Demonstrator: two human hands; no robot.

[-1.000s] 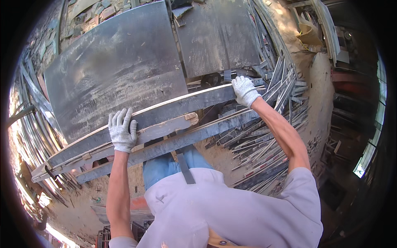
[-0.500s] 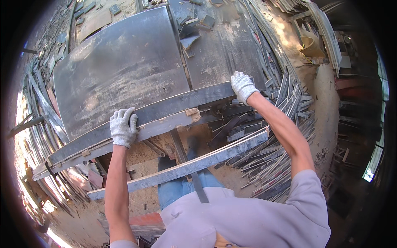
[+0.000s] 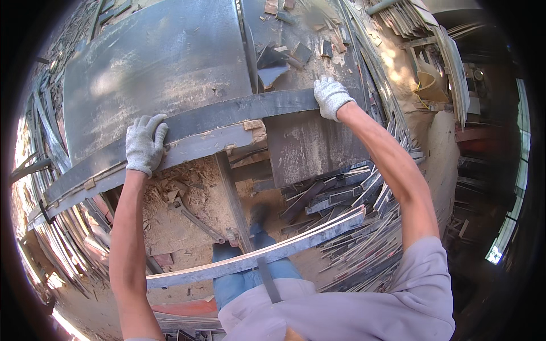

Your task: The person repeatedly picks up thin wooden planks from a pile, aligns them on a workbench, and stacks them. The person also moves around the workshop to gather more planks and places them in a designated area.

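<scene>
My left hand wears a grey knitted glove and grips a long dark strip of board, its fingers over the far side and its thumb apart. Gloved likewise, my right hand is closed over the strip's right end. The strip runs across in front of me, beside a grey beam with a broken, pale patch. A large dark sheet lies beyond it on the left. Another dark sheet lies on the right, part of it showing on the near side of the strip. The undersides of both hands are hidden.
A narrow pale-edged board crosses at my thighs. Offcuts litter the right sheet. Sawdust and a metal bar lie below the beam. Thin strips are heaped at the right; more lie left.
Both hands have moved away from me with the dark strip, the left one also leftward. Part of the right sheet now shows on the near side of the strip. My view has shifted slightly.
</scene>
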